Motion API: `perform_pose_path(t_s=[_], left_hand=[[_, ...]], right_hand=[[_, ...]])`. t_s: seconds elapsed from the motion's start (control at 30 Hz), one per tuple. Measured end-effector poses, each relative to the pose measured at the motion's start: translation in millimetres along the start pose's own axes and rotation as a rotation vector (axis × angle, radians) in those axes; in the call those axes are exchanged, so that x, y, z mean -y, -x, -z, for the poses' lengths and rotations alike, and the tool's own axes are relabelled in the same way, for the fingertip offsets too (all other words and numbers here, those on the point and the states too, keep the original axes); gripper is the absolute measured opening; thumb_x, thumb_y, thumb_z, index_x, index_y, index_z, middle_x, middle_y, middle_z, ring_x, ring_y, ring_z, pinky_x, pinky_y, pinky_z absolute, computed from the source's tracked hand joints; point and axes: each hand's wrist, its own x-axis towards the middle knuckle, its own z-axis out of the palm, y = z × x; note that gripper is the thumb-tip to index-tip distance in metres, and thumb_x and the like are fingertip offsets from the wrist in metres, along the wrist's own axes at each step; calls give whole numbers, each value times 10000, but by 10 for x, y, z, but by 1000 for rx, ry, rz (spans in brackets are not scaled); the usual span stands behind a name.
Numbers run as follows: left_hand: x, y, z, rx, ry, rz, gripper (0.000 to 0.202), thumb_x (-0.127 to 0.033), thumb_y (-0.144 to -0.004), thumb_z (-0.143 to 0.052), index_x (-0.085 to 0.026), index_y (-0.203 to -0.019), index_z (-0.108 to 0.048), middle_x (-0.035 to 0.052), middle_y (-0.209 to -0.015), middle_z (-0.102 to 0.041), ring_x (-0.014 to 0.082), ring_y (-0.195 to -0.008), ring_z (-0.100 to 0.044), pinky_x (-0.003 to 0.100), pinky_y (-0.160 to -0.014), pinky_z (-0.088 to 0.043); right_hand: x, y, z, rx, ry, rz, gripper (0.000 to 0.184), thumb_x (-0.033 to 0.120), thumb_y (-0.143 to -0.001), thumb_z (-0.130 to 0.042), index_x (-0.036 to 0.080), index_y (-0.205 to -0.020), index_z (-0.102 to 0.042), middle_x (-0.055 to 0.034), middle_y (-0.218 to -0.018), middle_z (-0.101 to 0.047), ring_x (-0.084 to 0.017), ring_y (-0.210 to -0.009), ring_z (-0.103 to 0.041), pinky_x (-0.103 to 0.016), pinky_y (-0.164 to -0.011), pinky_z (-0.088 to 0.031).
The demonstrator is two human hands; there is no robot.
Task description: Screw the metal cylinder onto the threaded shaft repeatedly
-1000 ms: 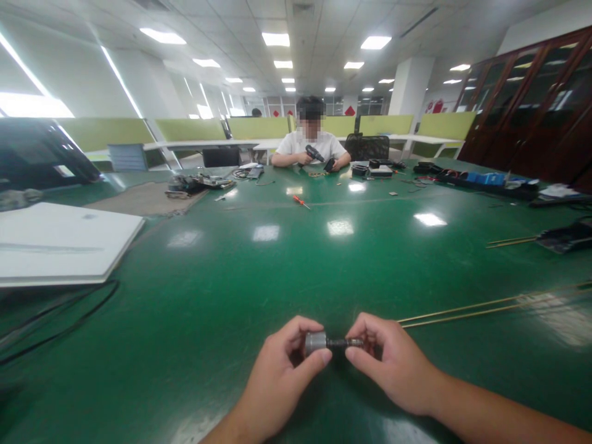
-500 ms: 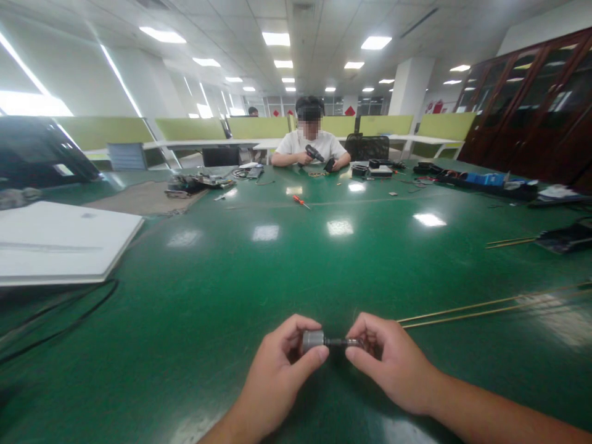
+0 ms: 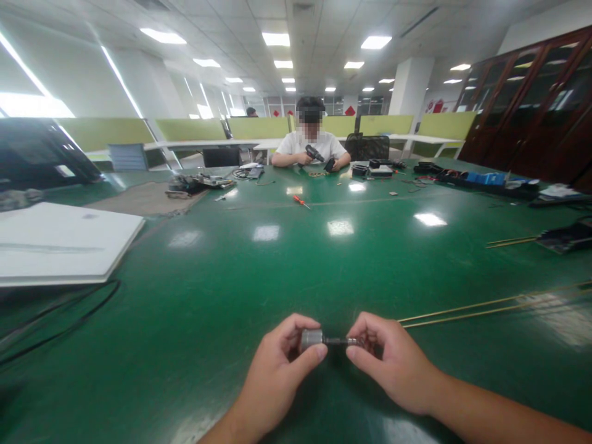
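Facing inward: left fingers (image 3: 300,321) curled round grey cylinder (image 3: 312,338), right fingers (image 3: 364,359) pinching dark shaft (image 3: 337,341).

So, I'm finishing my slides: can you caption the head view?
Left hand holds a grey cylinder, right hand the dark shaft beside it, over a green table.

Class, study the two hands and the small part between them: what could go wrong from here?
1. The left hand holds a rounded grey cylinder, which might slip and roll across the glossy green tabletop.
2. The slim dark shaft spans both hands; uneven force could bend it.
3. Brass rods lie beside the right hand, so it might nudge them.
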Motion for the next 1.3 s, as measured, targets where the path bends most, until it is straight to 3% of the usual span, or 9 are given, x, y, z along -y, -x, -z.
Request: perform_pose_path(t_s=[1.3], left_hand=[[15,-20,17,-19,66,9,302,-360,-824,-783,-164,-1003,-638,-16,-761,-583,134,-662,-502,247,-624,-403]], right_hand=[[-44,-2,10,-50,-60,-34,132,275,-869,-643,187,-840,-549,45,-620,-528,-134,-570,-519,-250,-541,-380]])
